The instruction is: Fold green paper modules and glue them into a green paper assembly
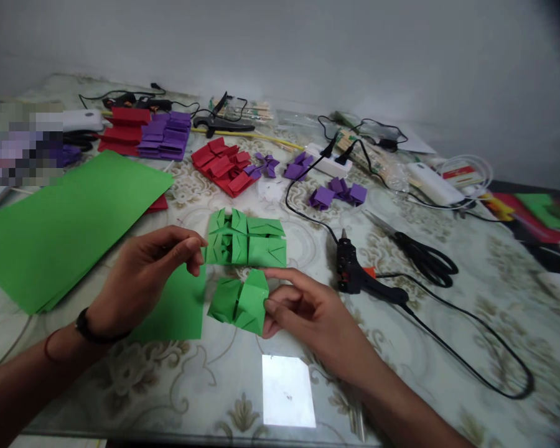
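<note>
My right hand [303, 311] pinches the right edge of a green folded paper piece [238, 302], holding it tilted over the table. My left hand [144, 274] is closed, thumb pressed to the fingers; whatever is in that pinch, if anything, is too small to tell. Its fingertips are close to the left edge of the green folded papers [266, 249] lying flat behind the held piece. Beneath the left hand lies a plain green paper square [182, 305], partly covered by it.
Large green sheets [74, 218] lie at left. A black glue gun [354, 267] and black-handled scissors [420, 255] lie at right. Red folded papers [226, 168], purple folded pieces [322, 198] and a white power strip [329, 160] are farther back. Cords cross the patterned table [168, 392].
</note>
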The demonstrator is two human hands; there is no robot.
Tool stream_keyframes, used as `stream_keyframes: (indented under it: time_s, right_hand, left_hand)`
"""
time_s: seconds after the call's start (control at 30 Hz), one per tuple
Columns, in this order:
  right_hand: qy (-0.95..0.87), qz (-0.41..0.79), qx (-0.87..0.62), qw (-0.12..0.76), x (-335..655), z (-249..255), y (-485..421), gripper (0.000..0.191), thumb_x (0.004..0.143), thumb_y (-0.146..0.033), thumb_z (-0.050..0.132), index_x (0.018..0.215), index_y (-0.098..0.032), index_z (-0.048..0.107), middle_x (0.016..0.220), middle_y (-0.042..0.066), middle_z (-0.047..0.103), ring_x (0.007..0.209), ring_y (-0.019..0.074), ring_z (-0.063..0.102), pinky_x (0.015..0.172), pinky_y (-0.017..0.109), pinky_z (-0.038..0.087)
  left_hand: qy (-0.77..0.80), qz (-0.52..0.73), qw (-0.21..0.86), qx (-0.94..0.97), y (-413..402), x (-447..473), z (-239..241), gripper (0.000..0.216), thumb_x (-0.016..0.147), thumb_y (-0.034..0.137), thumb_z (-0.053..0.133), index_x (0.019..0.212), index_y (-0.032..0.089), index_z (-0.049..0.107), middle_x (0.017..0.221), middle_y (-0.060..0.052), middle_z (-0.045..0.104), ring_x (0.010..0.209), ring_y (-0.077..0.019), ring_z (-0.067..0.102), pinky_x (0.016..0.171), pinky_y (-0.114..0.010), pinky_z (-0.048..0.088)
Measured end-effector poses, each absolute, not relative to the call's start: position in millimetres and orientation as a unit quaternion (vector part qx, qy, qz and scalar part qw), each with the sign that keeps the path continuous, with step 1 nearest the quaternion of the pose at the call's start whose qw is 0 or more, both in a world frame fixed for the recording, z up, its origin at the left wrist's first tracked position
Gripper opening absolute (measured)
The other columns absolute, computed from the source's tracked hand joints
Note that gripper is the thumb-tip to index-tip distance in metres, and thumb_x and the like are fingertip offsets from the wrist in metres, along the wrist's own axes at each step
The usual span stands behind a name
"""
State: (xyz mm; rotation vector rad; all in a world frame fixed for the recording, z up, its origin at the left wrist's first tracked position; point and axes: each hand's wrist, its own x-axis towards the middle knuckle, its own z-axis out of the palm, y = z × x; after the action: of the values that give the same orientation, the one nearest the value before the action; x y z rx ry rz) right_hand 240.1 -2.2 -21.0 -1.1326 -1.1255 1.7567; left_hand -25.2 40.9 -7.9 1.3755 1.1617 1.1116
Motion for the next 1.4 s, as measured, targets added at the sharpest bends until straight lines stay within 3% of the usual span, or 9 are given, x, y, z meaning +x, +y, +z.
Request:
stream_keyframes:
  time_s: [0.2,0.37,0.47,0.53,0.6,0.73,0.83,1.1,1.4]
  right_hand:
    - [-0.438,0.687,-0.419,0.4,242,-24,-4,0.033,0.092,-0.032,0.085,0.123,-0.026,0.078,0.074,-0.004,0.078,0.066,0.0163,0.08,0.068,0.032,0.07]
    - [-0.44,0.685,-0.414,0.407,242,-20,-4,0.03,0.092,-0.03,0.086,0.121,-0.027,0.081,0.075,-0.003,0.078,0.066,0.0156,0.08,0.067,0.03,0.071]
    - [-0.449,0.677,-0.417,0.408,241,-17,-4,0.031,0.092,-0.03,0.086,0.122,-0.027,0.082,0.075,-0.002,0.078,0.066,0.0161,0.08,0.068,0.031,0.071]
    - [-0.453,0.675,-0.408,0.415,240,-16,-4,0.03,0.092,-0.028,0.086,0.122,-0.03,0.084,0.076,-0.003,0.079,0.066,0.0148,0.08,0.067,0.029,0.071]
    - [-0.458,0.672,-0.403,0.42,239,-15,-4,0.03,0.093,-0.024,0.085,0.121,-0.033,0.084,0.077,-0.004,0.08,0.066,0.0137,0.08,0.067,0.027,0.071]
    - [-0.492,0.647,-0.405,0.418,240,-12,-6,0.032,0.094,-0.018,0.082,0.121,-0.035,0.085,0.077,-0.004,0.083,0.067,0.0135,0.081,0.068,0.026,0.072]
    - [-0.527,0.623,-0.404,0.414,240,-8,-8,0.032,0.097,-0.017,0.078,0.122,-0.037,0.085,0.082,-0.002,0.086,0.072,0.0128,0.083,0.07,0.021,0.07]
    - [-0.543,0.597,-0.417,0.419,239,-1,-6,0.027,0.096,-0.017,0.077,0.107,-0.039,0.089,0.082,-0.003,0.087,0.07,0.0122,0.083,0.067,0.017,0.068]
    - [-0.518,0.618,-0.434,0.401,239,-6,-4,0.019,0.088,-0.018,0.086,0.096,-0.034,0.091,0.082,-0.002,0.087,0.062,0.0108,0.082,0.061,0.012,0.064]
  left_hand:
    - [0.492,0.357,0.471,0.64,40,-21,-2,0.037,0.107,0.053,0.059,0.097,0.022,0.076,0.083,-0.001,0.067,0.079,-0.0187,0.062,0.07,-0.029,0.05]
    - [0.486,0.239,0.45,0.71,34,-15,8,0.035,0.099,0.054,0.064,0.113,0.024,0.076,0.071,0.003,0.059,0.063,-0.0175,0.055,0.055,-0.026,0.041]
    - [0.455,0.201,0.506,0.705,31,-11,6,0.031,0.098,0.052,0.066,0.107,0.024,0.077,0.076,0.001,0.066,0.065,-0.0188,0.058,0.055,-0.027,0.044]
    - [0.422,0.203,0.568,0.677,29,-8,2,0.025,0.099,0.047,0.065,0.102,0.024,0.076,0.088,-0.002,0.071,0.075,-0.0202,0.064,0.063,-0.028,0.051]
    - [0.399,0.212,0.633,0.629,27,-6,-2,0.021,0.099,0.043,0.067,0.108,0.025,0.074,0.096,-0.002,0.073,0.08,-0.0195,0.064,0.067,-0.028,0.052]
    - [0.405,0.199,0.72,0.526,22,-4,-6,0.031,0.096,0.045,0.073,0.116,0.024,0.067,0.075,0.004,0.06,0.057,-0.0108,0.044,0.049,-0.02,0.032]
    - [0.416,0.205,0.735,0.495,20,-3,-5,0.032,0.091,0.043,0.077,0.113,0.023,0.064,0.066,0.008,0.05,0.052,-0.0086,0.033,0.046,-0.019,0.023]
    - [0.42,0.219,0.689,0.549,19,-2,1,0.032,0.093,0.037,0.074,0.119,0.023,0.064,0.079,0.003,0.062,0.065,-0.0129,0.051,0.056,-0.023,0.038]
    - [0.401,0.239,0.603,0.646,17,-1,5,0.02,0.096,0.027,0.068,0.115,0.023,0.071,0.093,0.001,0.07,0.075,-0.014,0.059,0.065,-0.023,0.046]
